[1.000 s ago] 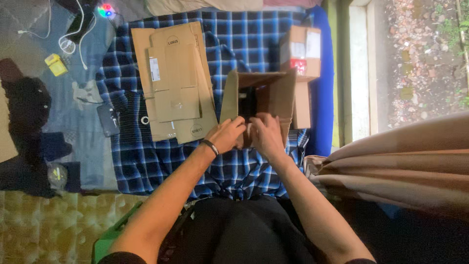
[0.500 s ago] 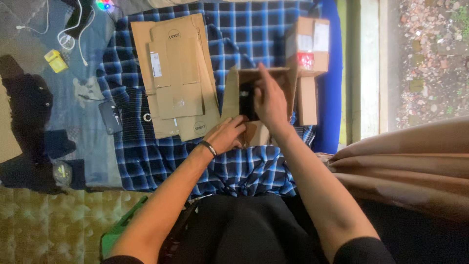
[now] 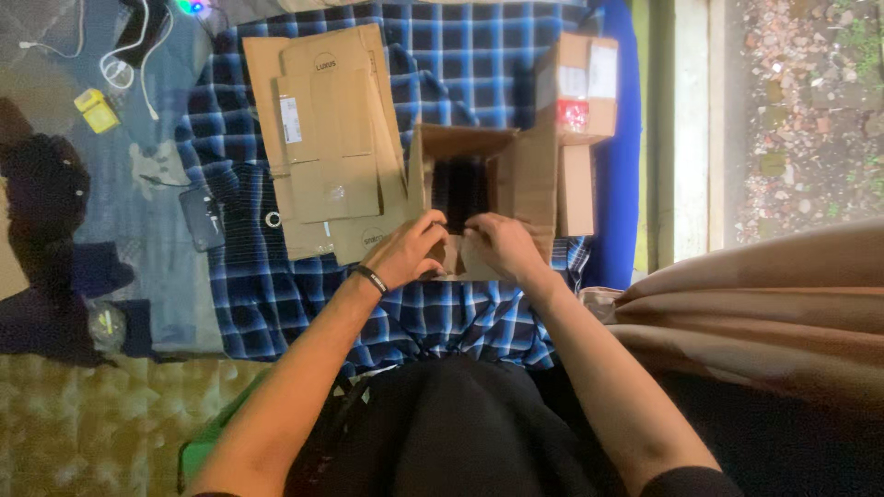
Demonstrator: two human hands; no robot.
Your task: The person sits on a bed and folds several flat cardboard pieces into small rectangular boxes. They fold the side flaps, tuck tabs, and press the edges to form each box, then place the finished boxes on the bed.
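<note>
Both your hands hold the near edge of the open cardboard box (image 3: 483,189) on the blue plaid cloth (image 3: 276,294): left hand (image 3: 412,250) and right hand (image 3: 497,247) each pinch its near flap. Flattened cartons (image 3: 327,138) lie just left.

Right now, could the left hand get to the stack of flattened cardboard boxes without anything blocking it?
Probably yes. The left hand rests on the open box, and the flattened cardboard stack lies just beside it on the plaid cloth, nothing between.
</note>
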